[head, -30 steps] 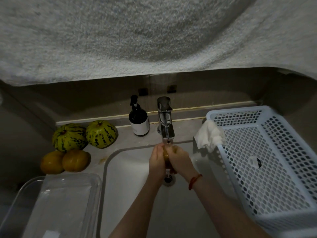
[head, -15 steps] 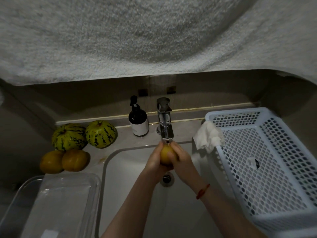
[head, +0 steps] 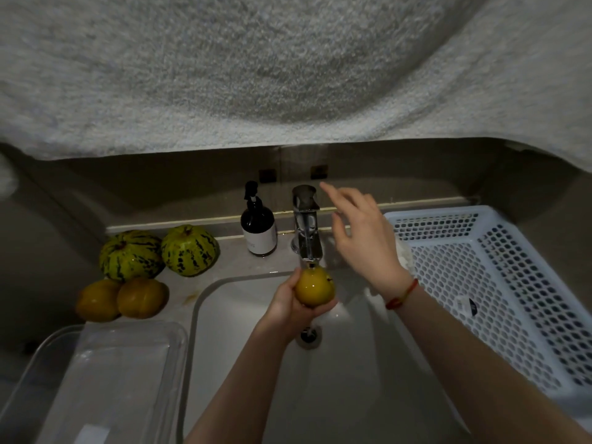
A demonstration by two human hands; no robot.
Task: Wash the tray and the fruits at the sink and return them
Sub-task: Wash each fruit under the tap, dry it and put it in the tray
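Dim light over a pale counter and white sink (head: 368, 363), under a hanging towel (head: 256, 75). My left hand (head: 290, 304) cups the yellow-orange fruit (head: 314, 286) just under the faucet (head: 307, 229) spout, above the drain. My right hand (head: 362, 233) is off the fruit, fingers loosely spread, beside the faucet lever. I judge this the rinsing step; next I'd press the lever shut and set the fruit aside. Left of the basin sit two orange fruits (head: 123, 299) and two striped melons (head: 158, 251); the clear tray (head: 105, 379) lies nearer me. The soap bottle (head: 258, 224) carries a white label I can't read. A white basket (head: 496, 283) stands on the right.
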